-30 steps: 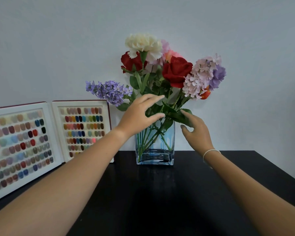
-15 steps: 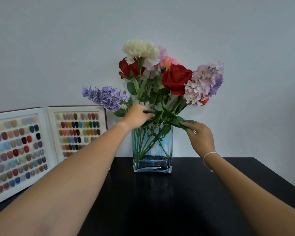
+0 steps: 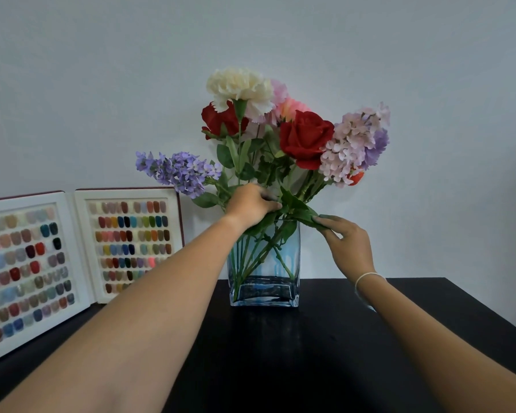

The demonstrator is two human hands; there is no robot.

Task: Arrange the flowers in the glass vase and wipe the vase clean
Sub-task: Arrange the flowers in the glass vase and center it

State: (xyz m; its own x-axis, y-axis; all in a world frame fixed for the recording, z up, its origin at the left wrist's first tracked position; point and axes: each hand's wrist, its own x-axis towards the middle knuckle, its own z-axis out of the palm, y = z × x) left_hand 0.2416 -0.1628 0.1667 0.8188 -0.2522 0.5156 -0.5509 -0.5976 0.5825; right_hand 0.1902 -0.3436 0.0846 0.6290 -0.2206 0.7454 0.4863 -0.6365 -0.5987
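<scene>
Both hands have closed in on the bouquet since a second ago, when they hung spread and loose beside it. Now the left hand point(image 3: 251, 204) is curled around the stems point(image 3: 252, 257) just above the rim of the vase point(image 3: 294, 263), fingers folded over the greenery, while the right hand point(image 3: 347, 239) pinches a green leaf point(image 3: 303, 214) between thumb and fingertips at the vase's right top corner — the other fingers bent, a thin white band point(image 3: 367, 277) on the wrist. The vase, a square clear glass one with a bluish tint, stands upright on the black table point(image 3: 310, 353) near the wall point(image 3: 102, 84), roughly centred between the two forearms. Its stems cross inside the glass and reach the bottom. Above it the flowers point(image 3: 280, 129) fan out: a cream carnation on top, two red roses below it, pink blooms behind, a purple spray leaning left and a pale pink-and-lilac cluster on the right. To the left, apart from the vase, two white-framed boards of coloured nail samples point(image 3: 128, 242) lean against the wall — joined like an open book.
</scene>
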